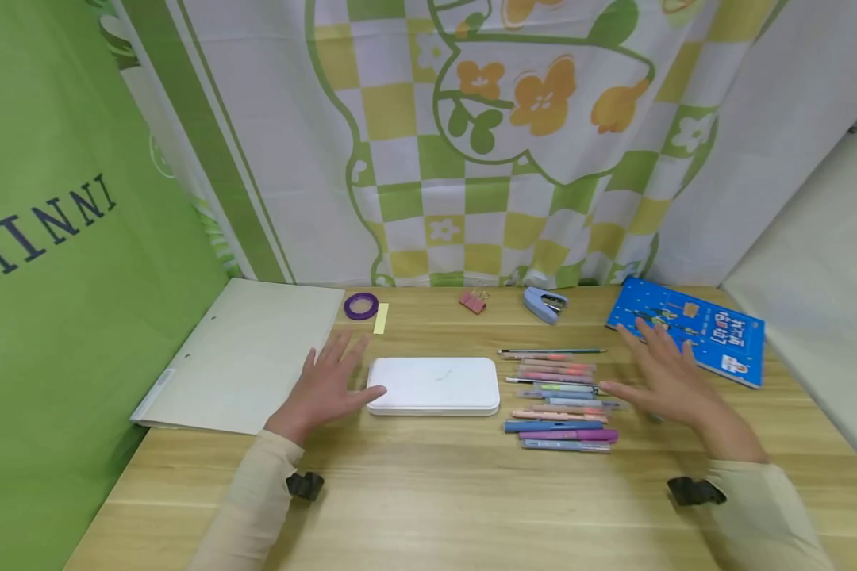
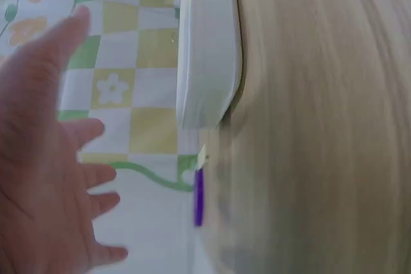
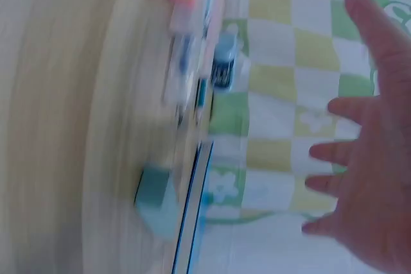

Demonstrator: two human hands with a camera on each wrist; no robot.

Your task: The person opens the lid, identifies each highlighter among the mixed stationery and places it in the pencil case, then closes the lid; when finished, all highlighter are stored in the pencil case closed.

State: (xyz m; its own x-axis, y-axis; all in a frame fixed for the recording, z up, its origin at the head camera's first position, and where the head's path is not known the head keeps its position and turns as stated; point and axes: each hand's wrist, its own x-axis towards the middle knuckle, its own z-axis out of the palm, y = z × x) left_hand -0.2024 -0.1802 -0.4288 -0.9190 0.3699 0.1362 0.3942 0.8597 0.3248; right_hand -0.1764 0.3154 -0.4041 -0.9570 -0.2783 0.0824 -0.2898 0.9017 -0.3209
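Observation:
My left hand [image 1: 326,390] is spread, fingers straight, over the left end of a white pencil case [image 1: 432,384]. The left wrist view shows a gap between that hand and the case [image 2: 209,49]. My right hand [image 1: 674,385], also spread and holding nothing, hovers right of a column of pens and pencils [image 1: 560,426]. These lie side by side, among them a purple pen [image 1: 571,435] and a dark pencil [image 1: 551,350]. Below the right hand in its wrist view sits a small teal block [image 3: 156,200], blurred and mostly covered in the head view.
Along the back are a purple tape roll [image 1: 361,307], a yellow sticky-note strip [image 1: 381,319], a pink binder clip [image 1: 474,301] and a blue stapler [image 1: 544,304]. A cream folder [image 1: 250,349] lies at left, a blue book [image 1: 739,341] at right. Curtains [image 1: 428,190] hang behind the table.

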